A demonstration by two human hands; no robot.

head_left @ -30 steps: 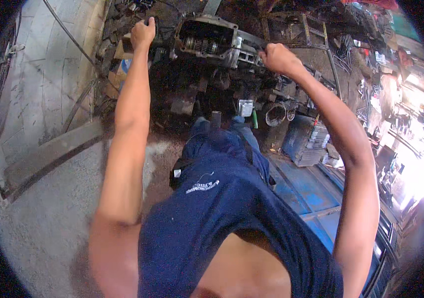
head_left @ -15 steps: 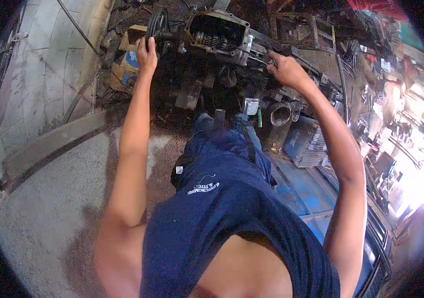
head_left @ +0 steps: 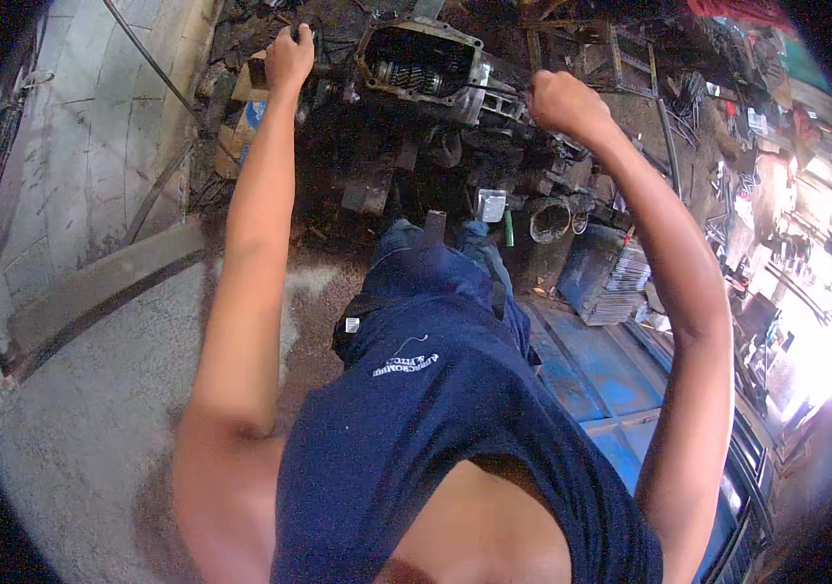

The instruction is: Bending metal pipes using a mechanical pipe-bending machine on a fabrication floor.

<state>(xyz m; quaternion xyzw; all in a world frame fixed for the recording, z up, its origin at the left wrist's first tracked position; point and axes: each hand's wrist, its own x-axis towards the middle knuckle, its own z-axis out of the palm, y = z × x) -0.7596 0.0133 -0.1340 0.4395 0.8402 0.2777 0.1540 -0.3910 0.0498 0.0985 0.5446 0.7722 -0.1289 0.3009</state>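
Here's the open gear housing (head_left: 471,73), far centre: heavy, I'd judge, rigid, probably oil-slick, best taken at both ends. My right hand (head_left: 567,102) is just right of it, my left hand (head_left: 289,58) off left; whether either's clenched on anything, I can't tell.
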